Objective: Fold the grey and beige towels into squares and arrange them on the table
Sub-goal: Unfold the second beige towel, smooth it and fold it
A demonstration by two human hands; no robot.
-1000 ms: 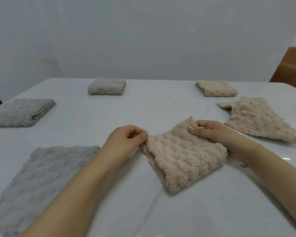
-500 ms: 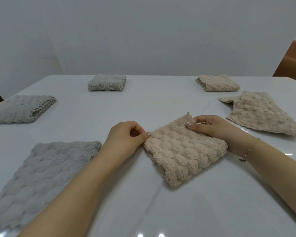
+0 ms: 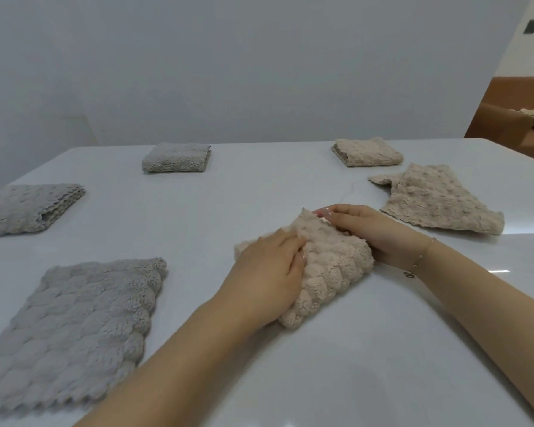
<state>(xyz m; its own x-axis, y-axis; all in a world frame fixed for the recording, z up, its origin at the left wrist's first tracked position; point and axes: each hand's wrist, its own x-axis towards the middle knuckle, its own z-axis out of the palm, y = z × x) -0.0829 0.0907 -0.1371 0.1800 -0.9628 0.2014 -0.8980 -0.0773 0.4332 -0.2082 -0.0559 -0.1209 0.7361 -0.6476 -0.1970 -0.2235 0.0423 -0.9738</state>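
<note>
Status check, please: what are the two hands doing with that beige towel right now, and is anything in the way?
Left hand flat on the beige towel, pressing. Right hand pinching its far corner. Towel folded small on the table. Nothing blocking; other towels lie apart.

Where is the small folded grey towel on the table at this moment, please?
In the head view, the small folded grey towel lies at the table's far edge, left of centre, level with the folded beige towel on the right.

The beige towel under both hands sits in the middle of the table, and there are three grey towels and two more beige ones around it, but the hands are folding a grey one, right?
Not quite: the head view shows both hands, left hand and right hand, on the beige towel, not a grey one. The rest is right.
</note>
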